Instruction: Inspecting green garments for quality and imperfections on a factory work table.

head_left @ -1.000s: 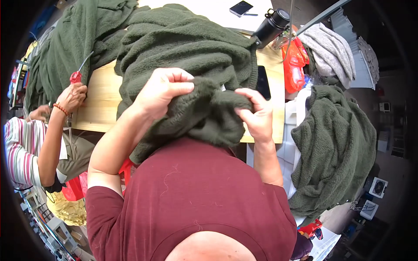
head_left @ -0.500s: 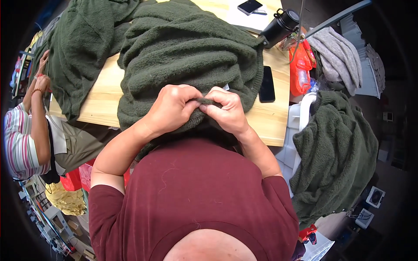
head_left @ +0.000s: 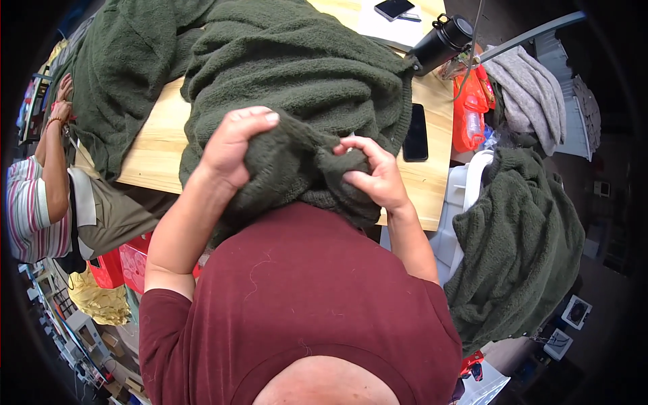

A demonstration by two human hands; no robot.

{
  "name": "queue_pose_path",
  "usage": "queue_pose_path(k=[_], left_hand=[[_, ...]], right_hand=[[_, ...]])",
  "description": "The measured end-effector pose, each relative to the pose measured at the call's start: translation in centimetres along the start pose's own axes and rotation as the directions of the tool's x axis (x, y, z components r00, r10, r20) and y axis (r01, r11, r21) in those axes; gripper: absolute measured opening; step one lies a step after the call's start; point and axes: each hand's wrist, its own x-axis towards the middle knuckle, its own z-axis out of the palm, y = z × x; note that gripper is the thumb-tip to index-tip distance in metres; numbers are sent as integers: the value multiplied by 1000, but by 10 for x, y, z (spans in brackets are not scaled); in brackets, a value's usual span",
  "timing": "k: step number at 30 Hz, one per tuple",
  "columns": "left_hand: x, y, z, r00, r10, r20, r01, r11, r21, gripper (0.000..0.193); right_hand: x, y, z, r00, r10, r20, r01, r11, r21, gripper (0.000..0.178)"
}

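Close to the chest, the left hand [head_left: 233, 145] and right hand [head_left: 371, 172] each clench a fold of the dark green knit garment [head_left: 297, 81] — bunched between them, probably so a seam faces up. The rest sprawls over the wooden table [head_left: 152, 145], beside a black phone [head_left: 416, 132] — beyond stands a black bottle [head_left: 442, 42].

**Both hands raised, fingers closed**

Both forearms rise from the lower edge and angle inward, elbows bent and spread wide. The left hand [head_left: 233, 145] sits higher, wrist bent forward, fingers curled over in a full, closed grip, knuckles up. The right hand [head_left: 371, 172] is a little lower and just beside it, thumb and fingertips pinched together, wrist cocked toward the left hand. The two hands are near but not touching.
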Motion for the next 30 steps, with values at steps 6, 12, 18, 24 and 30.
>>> queue_pose_path(k=[6, 12, 18, 24, 30], left_hand=[[2, 9, -12, 999, 34, 31, -32, 998, -49, 6], [2, 9, -5, 997, 4, 79, -4, 1000, 5, 5], [2, 5, 10, 988, -15, 151, 5, 998, 61, 3], [0, -8, 19, 962, -89, 257, 28, 972, 231, 2], [-1, -11, 11, 962, -118, 247, 41, 954, 296, 8]], right_hand=[[-8, 14, -7, 972, 194, -130, -114, 879, 463, 24], [-3, -11, -10, 890, -226, -396, 149, 965, -215, 19], [-7, -82, 7, 808, -584, -73, 442, 684, -581, 41], [15, -65, 33, 619, -766, 177, 669, 395, -629, 27], [23, -53, 36, 624, -749, 224, 649, 337, -682, 22]])
